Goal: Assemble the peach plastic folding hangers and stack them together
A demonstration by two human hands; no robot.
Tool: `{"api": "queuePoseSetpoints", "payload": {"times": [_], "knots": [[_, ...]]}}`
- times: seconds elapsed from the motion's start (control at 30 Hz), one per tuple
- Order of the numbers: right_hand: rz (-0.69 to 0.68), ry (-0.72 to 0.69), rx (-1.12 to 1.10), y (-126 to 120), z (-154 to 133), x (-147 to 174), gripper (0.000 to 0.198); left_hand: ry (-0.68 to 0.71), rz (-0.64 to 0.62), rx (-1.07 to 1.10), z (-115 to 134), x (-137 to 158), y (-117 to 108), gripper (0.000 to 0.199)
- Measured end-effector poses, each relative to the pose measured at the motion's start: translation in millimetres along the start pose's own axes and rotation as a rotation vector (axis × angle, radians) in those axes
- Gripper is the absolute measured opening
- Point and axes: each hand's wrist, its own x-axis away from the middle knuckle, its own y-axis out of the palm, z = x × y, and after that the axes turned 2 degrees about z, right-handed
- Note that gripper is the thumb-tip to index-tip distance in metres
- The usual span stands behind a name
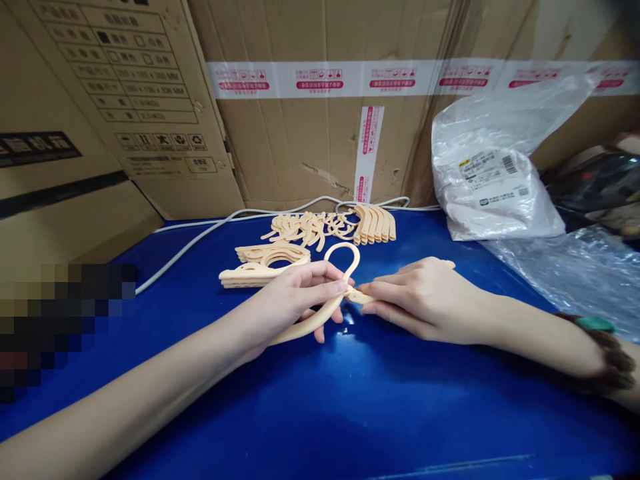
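My left hand (295,293) is closed on a cream plastic hanger, pinching it between thumb and fingers near the base of its curved hook (354,257). One curved hanger arm (315,323) slants down and left beneath that hand. My right hand (425,300) grips a second hanger arm (359,297), whose inner end meets the hook's base at my left fingertips. Its far tip pokes out behind my right knuckles; the middle is covered by my hand. Whether the two pieces are joined cannot be made out.
Behind my left hand lies a stack of folded hangers (250,277). Farther back are a pile of loose hooks (300,227) and a row of hanger arms (375,223). A white cable (195,241) runs along cardboard boxes (300,140). A plastic bag (495,187) stands right.
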Motion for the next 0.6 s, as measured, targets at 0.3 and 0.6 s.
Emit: {"api": "queuePoseSetpoints", "payload": {"times": [0.3,0.6], "knots": [[0.027,-0.022,-0.013,-2.7,-2.5,-0.8,0.035,0.032,-0.029,-0.021,1.8,0.4,-0.3,0.011],[-0.04,0.014,0.04,0.2,-4.4,-1.4,0.04,0.041,-0.011,-0.091,-3.3,-3.3,-1.2,0.015]]}}
